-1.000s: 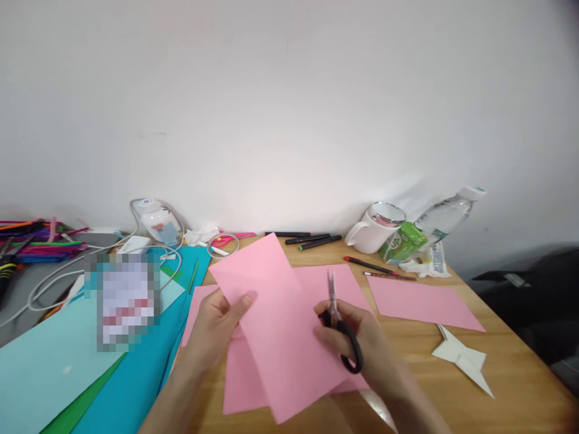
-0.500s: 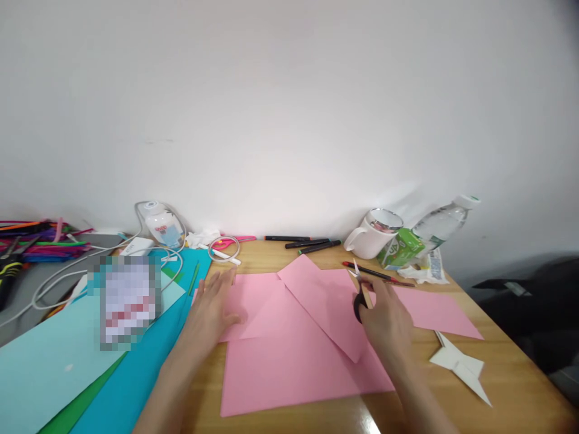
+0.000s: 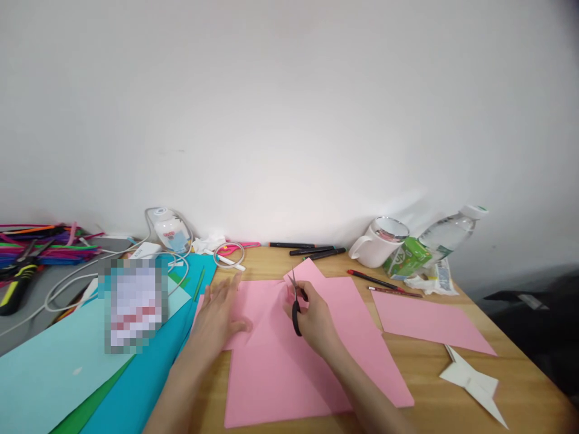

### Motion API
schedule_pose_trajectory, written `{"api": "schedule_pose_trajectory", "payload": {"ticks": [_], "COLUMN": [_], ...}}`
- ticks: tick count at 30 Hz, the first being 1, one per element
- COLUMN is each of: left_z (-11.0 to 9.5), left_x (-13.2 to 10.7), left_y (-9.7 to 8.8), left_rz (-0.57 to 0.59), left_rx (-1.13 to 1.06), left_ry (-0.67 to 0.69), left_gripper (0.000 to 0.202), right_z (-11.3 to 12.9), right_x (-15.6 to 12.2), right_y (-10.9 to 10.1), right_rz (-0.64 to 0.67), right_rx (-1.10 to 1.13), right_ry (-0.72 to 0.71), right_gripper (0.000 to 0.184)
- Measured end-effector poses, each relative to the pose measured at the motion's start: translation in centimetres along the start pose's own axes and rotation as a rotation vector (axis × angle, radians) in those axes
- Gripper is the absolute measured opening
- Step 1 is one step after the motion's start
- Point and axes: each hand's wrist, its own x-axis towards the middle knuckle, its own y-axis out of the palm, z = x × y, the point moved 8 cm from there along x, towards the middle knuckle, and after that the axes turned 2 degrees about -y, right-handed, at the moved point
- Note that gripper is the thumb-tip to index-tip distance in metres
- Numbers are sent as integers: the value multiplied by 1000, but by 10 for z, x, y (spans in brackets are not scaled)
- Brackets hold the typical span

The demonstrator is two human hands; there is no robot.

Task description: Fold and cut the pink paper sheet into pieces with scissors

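My left hand (image 3: pixel 221 313) lies with its fingers stretched out over a pink sheet (image 3: pixel 262 298) on the left of the pile. Held in my right hand (image 3: pixel 316 322) is a pair of scissors (image 3: pixel 296 316) with black handles, its blades pointing up and away from me. This hand is over the upper middle of the large pink paper (image 3: pixel 280 386). The tip of a smaller pink piece (image 3: pixel 310 270) shows just behind the blades; the hand covers part of it, and I cannot tell whether the fingers touch it.
A white mug (image 3: pixel 375 244), a green box (image 3: pixel 408 258) and a clear bottle (image 3: pixel 447 232) stand at the back right. A pink strip (image 3: pixel 429 319) and a folded white paper star (image 3: pixel 473 383) lie to the right. Blue sheets (image 3: pixel 149 367) and a looped cable (image 3: pixel 67 283) occupy the left.
My right hand has moved left with the scissors, from the right side of the pink paper to its upper middle. My left hand stays at nearly the same place. The view has shifted slightly.
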Motion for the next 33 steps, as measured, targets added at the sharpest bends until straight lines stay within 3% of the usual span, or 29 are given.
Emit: {"api": "schedule_pose_trajectory", "payload": {"ticks": [5, 11, 15, 18, 20, 21, 24, 26, 28, 31, 33], "left_z": [5, 4, -7, 5, 20, 25, 14, 0, -5, -3, -4], "left_x": [-1, -7, -24, -40, -39, -34, -17, -14, -15, -18, -19], "left_y": [-7, -41, -72, -87, -77, -65, -22, -7, -7, -20, -32], "left_rz": [-110, -389, -663, -867, -823, -722, -235, -45, -74, -231, -325], "left_rx": [-108, -283, -298, -403, -657, -801, -1074, -1124, -1122, -1039, -964], "left_ry": [2, -24, -25, -206, -344, -391, -414, -388, -395, -441, -375], "left_gripper": [80, 55, 41, 46, 52, 52, 48, 49, 47, 41, 34], "right_z": [-10, -18, -15, -9, -6, -4, -5, -8, -12, -16, -15], "right_x": [4, 2, 0, 1, 3, 4, 7, 8, 8, 8, 8], "right_y": [-3, 0, -7, -17, -25, -30, -43, -48, -52, -53, -51], "right_rz": [-49, 18, 1, -44, -83, -110, -193, -226, -250, -251, -205], "right_rx": [48, 248, 417, 549, 670, 740, 887, 898, 907, 902, 881], "right_ry": [64, 86, 95, 90, 77, 69, 56, 59, 70, 90, 118], "right_gripper": [23, 28, 31, 32, 31, 30, 27, 25, 23, 22, 23]}}
